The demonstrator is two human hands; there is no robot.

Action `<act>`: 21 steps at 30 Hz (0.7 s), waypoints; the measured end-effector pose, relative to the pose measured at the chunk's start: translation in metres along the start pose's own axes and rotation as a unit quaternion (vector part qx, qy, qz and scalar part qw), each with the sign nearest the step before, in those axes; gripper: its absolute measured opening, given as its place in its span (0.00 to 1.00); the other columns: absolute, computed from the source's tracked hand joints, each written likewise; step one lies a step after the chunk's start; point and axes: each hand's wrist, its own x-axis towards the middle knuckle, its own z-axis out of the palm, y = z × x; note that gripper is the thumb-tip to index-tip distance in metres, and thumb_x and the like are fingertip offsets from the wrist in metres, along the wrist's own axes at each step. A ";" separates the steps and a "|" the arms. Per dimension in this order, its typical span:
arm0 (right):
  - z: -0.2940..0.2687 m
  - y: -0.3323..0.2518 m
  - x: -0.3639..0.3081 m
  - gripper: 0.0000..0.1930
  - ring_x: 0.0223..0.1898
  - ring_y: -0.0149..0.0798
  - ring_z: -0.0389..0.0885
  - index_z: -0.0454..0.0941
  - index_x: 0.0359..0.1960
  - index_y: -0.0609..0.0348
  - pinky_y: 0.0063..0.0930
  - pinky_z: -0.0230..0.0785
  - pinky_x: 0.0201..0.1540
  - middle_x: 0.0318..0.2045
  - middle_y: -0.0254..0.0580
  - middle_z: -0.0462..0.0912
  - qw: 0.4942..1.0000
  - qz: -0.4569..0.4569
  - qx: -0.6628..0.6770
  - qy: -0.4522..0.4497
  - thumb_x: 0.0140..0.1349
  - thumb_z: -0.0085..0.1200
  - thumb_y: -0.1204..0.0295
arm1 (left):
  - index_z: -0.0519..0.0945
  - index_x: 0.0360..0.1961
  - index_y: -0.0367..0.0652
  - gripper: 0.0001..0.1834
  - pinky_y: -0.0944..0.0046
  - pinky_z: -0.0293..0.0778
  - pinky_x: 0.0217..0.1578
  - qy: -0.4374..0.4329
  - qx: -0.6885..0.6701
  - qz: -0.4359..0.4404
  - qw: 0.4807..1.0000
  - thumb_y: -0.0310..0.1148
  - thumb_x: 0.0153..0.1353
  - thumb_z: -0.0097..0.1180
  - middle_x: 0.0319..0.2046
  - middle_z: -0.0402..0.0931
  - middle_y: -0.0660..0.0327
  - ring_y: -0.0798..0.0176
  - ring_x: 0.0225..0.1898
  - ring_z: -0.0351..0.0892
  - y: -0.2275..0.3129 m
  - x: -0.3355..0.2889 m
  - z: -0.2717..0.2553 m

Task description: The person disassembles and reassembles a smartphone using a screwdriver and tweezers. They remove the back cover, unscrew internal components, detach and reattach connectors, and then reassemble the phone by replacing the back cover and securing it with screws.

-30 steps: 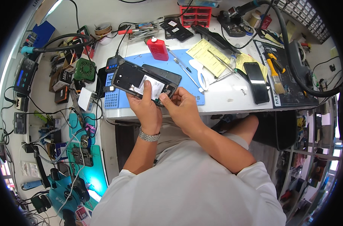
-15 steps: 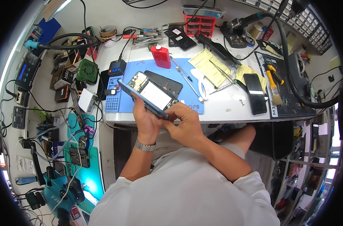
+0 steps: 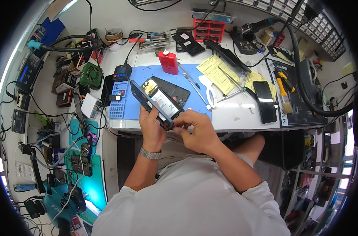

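Observation:
My left hand (image 3: 150,129), with a metal watch on the wrist, is closed around an opened smartphone (image 3: 163,103) above the near edge of the blue mat (image 3: 143,70). The phone is tilted, its blue-grey side turned toward me; inside show a pale battery and a gold-toned circuit board. My right hand (image 3: 196,131) has thumb and fingers pinched together at the phone's near lower corner; whether a small part is between them is hidden. Behind the phone a dark back panel (image 3: 177,91) lies on the mat.
A red bottle (image 3: 168,63), a brush (image 3: 192,80) and a white plastic tool (image 3: 207,89) lie around the mat. Rightward are yellow papers (image 3: 218,72), tweezers (image 3: 233,78), a black phone (image 3: 264,102) and a paintbrush (image 3: 284,96). A teal microscope (image 3: 63,202) stands at lower left.
The phone has tipped to a steeper angle in my left hand, and the glare on its battery has faded, showing a label. My right hand stays at its lower corner, shifted slightly right.

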 end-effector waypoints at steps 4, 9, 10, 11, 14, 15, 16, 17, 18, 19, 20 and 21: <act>-0.029 0.013 0.028 0.07 0.37 0.52 0.89 0.88 0.45 0.66 0.41 0.82 0.42 0.41 0.54 0.87 0.970 -0.007 -0.199 0.142 0.66 0.67 0.80 | 0.74 0.70 0.36 0.19 0.46 0.88 0.61 -0.028 -0.012 0.019 0.999 0.32 0.85 0.51 0.58 0.86 0.46 0.45 0.58 0.90 0.000 0.000 -0.003; -0.047 0.033 0.052 0.10 0.42 0.61 0.88 0.87 0.47 0.67 0.52 0.81 0.47 0.41 0.58 0.86 0.923 0.033 -0.343 0.169 0.67 0.67 0.74 | 0.75 0.69 0.36 0.19 0.49 0.89 0.57 -0.035 -0.016 -0.001 0.999 0.36 0.85 0.51 0.56 0.86 0.48 0.49 0.56 0.91 0.001 -0.002 0.000; -0.050 0.035 0.054 0.11 0.43 0.62 0.88 0.87 0.47 0.68 0.52 0.81 0.48 0.41 0.59 0.85 0.924 0.050 -0.340 0.169 0.67 0.67 0.73 | 0.76 0.68 0.37 0.19 0.50 0.90 0.56 -0.028 -0.014 -0.005 0.999 0.38 0.85 0.53 0.55 0.86 0.49 0.51 0.55 0.91 0.001 -0.003 0.000; -0.055 0.037 0.055 0.11 0.45 0.62 0.88 0.87 0.47 0.68 0.52 0.81 0.49 0.42 0.60 0.85 0.907 0.047 -0.363 0.207 0.67 0.67 0.74 | 0.77 0.67 0.37 0.20 0.51 0.90 0.54 -0.024 -0.012 -0.007 1.000 0.40 0.85 0.56 0.54 0.87 0.50 0.52 0.54 0.91 0.001 -0.004 -0.001; -0.075 0.041 0.061 0.10 0.48 0.63 0.87 0.88 0.47 0.68 0.53 0.80 0.51 0.45 0.61 0.85 0.856 0.056 -0.424 0.291 0.67 0.66 0.75 | 0.78 0.62 0.39 0.24 0.55 0.92 0.49 -0.022 0.066 -0.001 0.998 0.47 0.80 0.64 0.49 0.88 0.53 0.56 0.50 0.92 0.003 -0.006 -0.006; -0.087 0.042 0.063 0.10 0.49 0.63 0.86 0.88 0.46 0.68 0.53 0.80 0.52 0.46 0.61 0.85 0.836 0.064 -0.450 0.307 0.66 0.66 0.75 | 0.78 0.59 0.40 0.32 0.60 0.90 0.44 -0.004 0.078 -0.008 0.997 0.54 0.70 0.74 0.47 0.88 0.56 0.60 0.45 0.92 0.004 -0.007 -0.008; -0.098 0.044 0.065 0.10 0.50 0.63 0.86 0.88 0.46 0.68 0.54 0.80 0.53 0.47 0.62 0.85 0.816 0.072 -0.474 0.322 0.66 0.66 0.76 | 0.79 0.59 0.41 0.31 0.61 0.89 0.44 0.006 0.094 -0.022 0.995 0.51 0.68 0.77 0.46 0.88 0.58 0.62 0.44 0.91 0.005 -0.008 -0.010; -0.108 0.046 0.066 0.10 0.51 0.63 0.86 0.88 0.46 0.68 0.54 0.79 0.54 0.47 0.62 0.85 0.815 0.103 -0.486 0.300 0.65 0.65 0.76 | 0.79 0.58 0.42 0.31 0.62 0.88 0.44 0.003 0.101 -0.027 0.994 0.48 0.66 0.80 0.45 0.88 0.61 0.64 0.43 0.90 0.007 -0.007 -0.010; -0.118 0.048 0.068 0.10 0.51 0.63 0.85 0.88 0.46 0.68 0.54 0.79 0.55 0.47 0.62 0.84 0.811 0.134 -0.496 0.278 0.65 0.65 0.76 | 0.79 0.58 0.43 0.31 0.62 0.88 0.44 0.019 0.120 -0.051 0.991 0.45 0.64 0.83 0.45 0.88 0.63 0.67 0.42 0.89 0.009 -0.005 -0.010; -0.126 0.051 0.069 0.11 0.52 0.63 0.85 0.88 0.46 0.68 0.54 0.79 0.55 0.48 0.62 0.84 0.805 0.159 -0.506 0.265 0.64 0.65 0.77 | 0.80 0.56 0.44 0.29 0.65 0.86 0.42 0.014 0.108 -0.059 0.992 0.38 0.61 0.86 0.44 0.87 0.66 0.70 0.40 0.87 0.010 -0.007 -0.008; -0.130 0.055 0.070 0.11 0.52 0.63 0.85 0.88 0.46 0.68 0.54 0.78 0.56 0.47 0.61 0.84 0.811 0.164 -0.496 0.261 0.64 0.65 0.77 | 0.80 0.56 0.44 0.28 0.64 0.86 0.43 0.006 0.119 -0.064 0.991 0.36 0.61 0.85 0.44 0.87 0.66 0.70 0.41 0.87 0.012 -0.007 -0.006; -0.134 0.058 0.071 0.11 0.52 0.63 0.84 0.88 0.46 0.68 0.53 0.78 0.56 0.47 0.61 0.84 0.817 0.163 -0.486 0.266 0.63 0.65 0.77 | 0.80 0.56 0.44 0.27 0.64 0.86 0.43 0.008 0.136 -0.077 0.988 0.33 0.61 0.84 0.44 0.86 0.66 0.70 0.41 0.87 0.013 -0.008 -0.002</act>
